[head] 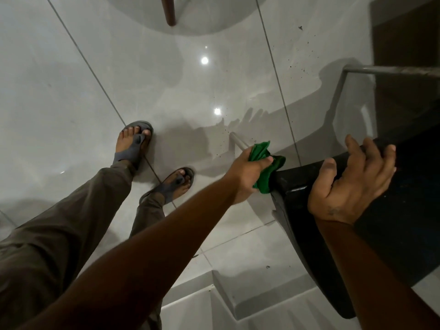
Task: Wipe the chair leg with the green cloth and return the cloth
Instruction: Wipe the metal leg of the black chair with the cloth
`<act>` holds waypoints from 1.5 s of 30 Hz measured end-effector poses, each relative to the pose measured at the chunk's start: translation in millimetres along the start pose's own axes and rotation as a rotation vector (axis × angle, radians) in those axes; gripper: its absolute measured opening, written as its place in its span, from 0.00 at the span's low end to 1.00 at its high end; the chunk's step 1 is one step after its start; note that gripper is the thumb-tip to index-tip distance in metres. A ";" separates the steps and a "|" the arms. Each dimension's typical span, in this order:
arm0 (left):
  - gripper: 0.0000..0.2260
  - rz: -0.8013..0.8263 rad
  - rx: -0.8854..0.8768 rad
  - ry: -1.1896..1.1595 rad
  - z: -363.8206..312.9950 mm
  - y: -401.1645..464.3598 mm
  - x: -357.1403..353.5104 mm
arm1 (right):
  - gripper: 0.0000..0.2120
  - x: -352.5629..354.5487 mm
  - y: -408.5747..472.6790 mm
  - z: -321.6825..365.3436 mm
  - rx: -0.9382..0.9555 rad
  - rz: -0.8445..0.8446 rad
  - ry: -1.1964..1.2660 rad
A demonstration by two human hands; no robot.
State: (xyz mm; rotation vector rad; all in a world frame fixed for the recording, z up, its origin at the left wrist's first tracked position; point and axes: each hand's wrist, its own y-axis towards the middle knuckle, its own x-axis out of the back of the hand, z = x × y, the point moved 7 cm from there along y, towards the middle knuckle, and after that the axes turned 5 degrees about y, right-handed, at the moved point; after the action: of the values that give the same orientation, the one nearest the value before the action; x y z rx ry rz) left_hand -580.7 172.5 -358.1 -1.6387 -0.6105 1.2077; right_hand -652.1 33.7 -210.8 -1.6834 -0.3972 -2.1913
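A black chair (392, 210) fills the right side, seen from above. My right hand (350, 184) grips the edge of its black seat. My left hand (245, 172) is closed around the green cloth (266, 167), which is wrapped around the upper part of a thin silver chair leg (238, 141). The leg runs down and to the left from under the seat to the floor. Its upper part is hidden by the cloth and my hand. A second silver bar of the chair frame (390, 70) shows at the upper right.
Glossy grey floor tiles (142, 79) spread all around, with dark specks near the chair. My two feet in grey sandals (133, 148) stand at the left. A brown furniture leg (170, 10) stands at the top. A step edge (214, 287) lies at the bottom.
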 end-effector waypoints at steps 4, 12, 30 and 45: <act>0.14 -0.135 0.063 0.188 -25.7 42.4 22.5 | 0.26 0.2 1.1 1.0 0.003 0.009 -0.002; 0.17 -0.064 0.029 0.770 -51.5 38.1 1.8 | 0.26 0.7 0.4 1.2 -0.010 0.029 -0.008; 0.17 -0.117 0.086 0.885 -56.6 69.8 12.7 | 0.26 0.9 1.8 4.4 -0.009 0.023 0.001; 0.20 -0.284 0.068 0.682 -45.9 117.3 40.6 | 0.27 0.7 0.8 2.2 -0.007 0.022 0.024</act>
State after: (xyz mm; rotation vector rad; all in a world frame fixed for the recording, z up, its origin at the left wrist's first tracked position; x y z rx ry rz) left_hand -540.3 140.2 -479.9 -1.7010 -0.3413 0.4106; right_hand -650.0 33.9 -209.6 -1.6560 -0.3639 -2.1974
